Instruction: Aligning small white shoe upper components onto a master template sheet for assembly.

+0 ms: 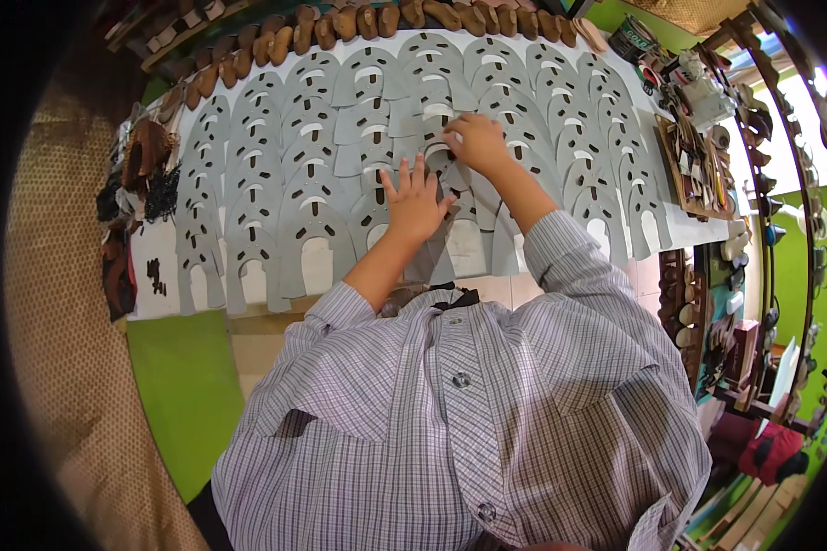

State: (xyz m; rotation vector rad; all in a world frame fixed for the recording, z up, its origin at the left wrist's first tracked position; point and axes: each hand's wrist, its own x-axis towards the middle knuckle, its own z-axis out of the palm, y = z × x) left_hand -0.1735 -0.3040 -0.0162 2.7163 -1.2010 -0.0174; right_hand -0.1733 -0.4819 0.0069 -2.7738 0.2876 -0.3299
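Observation:
Grey horseshoe-shaped pieces, looking like shoe uppers [287,225], lie in overlapping columns across the white table. Small dark brown strips [311,171] sit on them, one at the middle and others toward the sides. My left hand [415,207] rests with its fingers spread on the uppers in a middle column. Up and to the right of it, my right hand [476,144] has its fingers bent and drawn together over an upper in the same area. Whatever its fingertips hold, if anything, is too small or hidden to make out.
Brown wooden shoe lasts [345,23] line the table's far edge. Loose dark strips [156,275] lie at the left end, beside dark bundled material [147,156]. On the right are a tray of tools [694,170], a dark can [632,39] and racks of shoes [770,230].

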